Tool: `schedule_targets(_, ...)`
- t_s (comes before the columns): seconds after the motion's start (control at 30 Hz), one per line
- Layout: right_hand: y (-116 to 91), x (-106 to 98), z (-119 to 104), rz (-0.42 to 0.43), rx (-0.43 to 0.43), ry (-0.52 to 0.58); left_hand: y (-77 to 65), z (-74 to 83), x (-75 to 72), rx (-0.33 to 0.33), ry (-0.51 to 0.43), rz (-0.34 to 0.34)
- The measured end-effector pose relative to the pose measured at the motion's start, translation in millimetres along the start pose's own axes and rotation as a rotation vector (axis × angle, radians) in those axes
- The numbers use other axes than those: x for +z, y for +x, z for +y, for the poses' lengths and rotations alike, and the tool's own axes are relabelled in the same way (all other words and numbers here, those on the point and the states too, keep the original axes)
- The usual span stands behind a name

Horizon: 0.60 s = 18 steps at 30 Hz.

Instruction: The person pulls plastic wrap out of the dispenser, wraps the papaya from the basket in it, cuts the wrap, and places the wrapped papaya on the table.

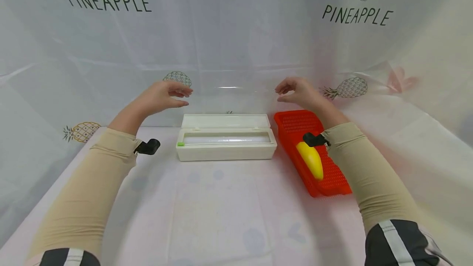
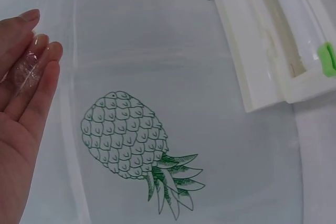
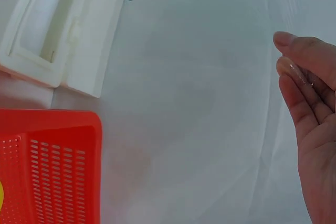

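Note:
Clear cling film (image 2: pixel 29 72) shows as shiny creases between the fingers of my left hand (image 1: pixel 162 97), raised left of and above a white wrap dispenser (image 1: pixel 226 153). Opposite it, my right hand (image 1: pixel 301 93) pinches the film too, above the far end of a red basket (image 1: pixel 334 175). A faint glint between the hands suggests a stretched sheet, though its edges are too transparent to follow. The dispenser's lid (image 1: pixel 225 121) stands tipped back, and a pale film roll (image 1: pixel 227 139) shows through the slot. A green slider (image 1: pixel 180 144) sits at its left end.
Inside the basket, right of the dispenser, lies a yellow mango-like fruit (image 1: pixel 311 160). Behind everything hangs a whitish curtain (image 1: pixel 236 32) printed with pineapples. A pale patterned cloth (image 1: pixel 218 208) covers the table in front.

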State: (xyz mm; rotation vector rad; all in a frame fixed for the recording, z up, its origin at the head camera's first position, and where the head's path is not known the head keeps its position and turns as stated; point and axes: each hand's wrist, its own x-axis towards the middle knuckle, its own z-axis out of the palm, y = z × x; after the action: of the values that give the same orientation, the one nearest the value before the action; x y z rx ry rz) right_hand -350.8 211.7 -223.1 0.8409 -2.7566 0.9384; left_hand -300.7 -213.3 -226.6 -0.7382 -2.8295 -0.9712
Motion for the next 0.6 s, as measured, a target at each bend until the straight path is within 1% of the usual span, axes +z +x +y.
schedule_targets(0.07, -0.2, -3.0, -1.8, 0.013, -0.01, -0.007, -0.3, 2.5, -1.3, 0.01, 0.011, 0.021)
schedule_targets(0.3, -1.2, -12.8, -7.7, 0.077, -0.043, -0.01, -1.5, 13.1, -6.3, 0.066, -0.029, 0.087)
schedule_targets(0.37, -2.1, -15.0, -9.8, 0.094, -0.054, -0.011, -1.7, 15.2, -7.1, 0.075, -0.028, 0.101)
schedule_targets(0.47, -2.5, -18.5, -13.6, 0.12, -0.067, -0.018, -2.5, 18.3, -8.7, 0.072, -0.034, 0.127)
schedule_targets(0.6, -1.4, -23.7, -19.3, 0.151, -0.079, -0.03, -3.7, 23.2, -11.6, 0.067, -0.019, 0.188)
